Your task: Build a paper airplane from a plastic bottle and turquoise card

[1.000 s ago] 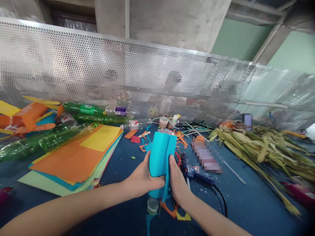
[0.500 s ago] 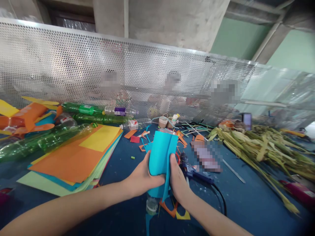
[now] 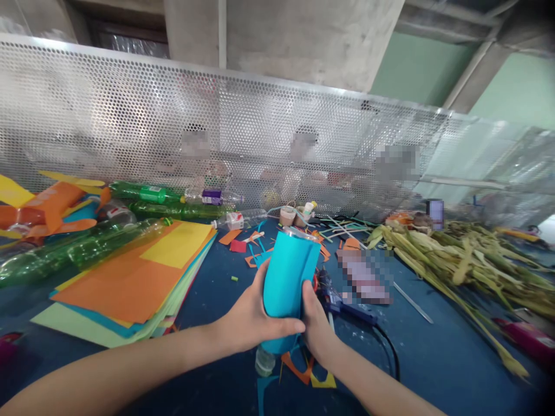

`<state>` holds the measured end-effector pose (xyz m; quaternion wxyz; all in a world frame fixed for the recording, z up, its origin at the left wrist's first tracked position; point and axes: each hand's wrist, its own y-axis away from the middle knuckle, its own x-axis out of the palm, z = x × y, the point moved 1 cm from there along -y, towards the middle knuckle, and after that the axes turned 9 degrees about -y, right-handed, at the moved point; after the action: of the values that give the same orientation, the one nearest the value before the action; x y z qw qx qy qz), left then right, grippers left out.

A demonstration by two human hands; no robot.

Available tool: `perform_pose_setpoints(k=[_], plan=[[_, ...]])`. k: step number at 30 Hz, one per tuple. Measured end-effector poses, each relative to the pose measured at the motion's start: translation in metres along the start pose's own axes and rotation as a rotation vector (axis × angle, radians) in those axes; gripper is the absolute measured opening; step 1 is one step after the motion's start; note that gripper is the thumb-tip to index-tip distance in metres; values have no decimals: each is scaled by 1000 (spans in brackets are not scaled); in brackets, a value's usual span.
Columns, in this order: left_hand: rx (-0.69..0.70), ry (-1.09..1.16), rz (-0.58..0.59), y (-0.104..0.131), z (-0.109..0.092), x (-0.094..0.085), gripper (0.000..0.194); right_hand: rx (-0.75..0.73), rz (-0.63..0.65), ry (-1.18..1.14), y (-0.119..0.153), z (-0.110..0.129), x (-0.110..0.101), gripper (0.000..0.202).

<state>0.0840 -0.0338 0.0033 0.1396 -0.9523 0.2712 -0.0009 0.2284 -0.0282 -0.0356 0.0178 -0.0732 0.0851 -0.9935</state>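
Observation:
Between my hands is a clear plastic bottle (image 3: 265, 361) wrapped in a sheet of blue paper (image 3: 284, 277). Its neck points down toward me, and its far end shows past the paper's top edge. My left hand (image 3: 260, 318) grips the wrap from the left, with the thumb laid across the front. On the other side, my right hand (image 3: 318, 323) presses against the paper, its fingers partly hidden behind. The sheet's overlapping edge lies close to the bottle. Just right of my right hand, a blue glue gun (image 3: 351, 309) rests on the table with its black cord.
Coloured paper sheets (image 3: 113, 283) are stacked at left, beside green bottles (image 3: 99, 248) and an orange paper-covered bottle (image 3: 52, 202). Paper scraps (image 3: 299, 370) lie under my hands. Dried corn husks (image 3: 455, 260) spread at right. A perforated metal screen (image 3: 260, 115) stands behind, with people beyond it.
The paper's loose edge, standing off the bottle before, now lies flat around it. My left thumb has moved right across the seam, and the bottle's far end shows more.

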Motion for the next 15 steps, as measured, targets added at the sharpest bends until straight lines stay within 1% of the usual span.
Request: perform_pose_setpoints(k=[2, 4, 7, 9, 10, 11, 12, 15], plan=[[19, 0, 18, 0, 0, 0, 91, 38, -39, 7, 3, 10, 4, 76], [42, -7, 30, 1, 0, 0, 96, 73, -53, 1, 4, 17, 8, 79], [65, -23, 36, 0, 0, -1, 106, 101, -59, -7, 3, 20, 11, 83], [70, 0, 56, 0, -2, -2, 112, 101, -74, 11, 3, 23, 12, 84], [69, 29, 73, 0, -3, -3, 112, 98, -86, 24, 3, 25, 13, 84], [63, 62, 85, 0, -4, -4, 107, 97, -99, 36, 3, 26, 13, 84], [47, 97, 86, 0, -5, -6, 99, 97, -112, 44, 2, 28, 14, 83], [-70, 185, 64, -1, -7, -8, 73, 115, -124, 39, -1, 27, 13, 79]])
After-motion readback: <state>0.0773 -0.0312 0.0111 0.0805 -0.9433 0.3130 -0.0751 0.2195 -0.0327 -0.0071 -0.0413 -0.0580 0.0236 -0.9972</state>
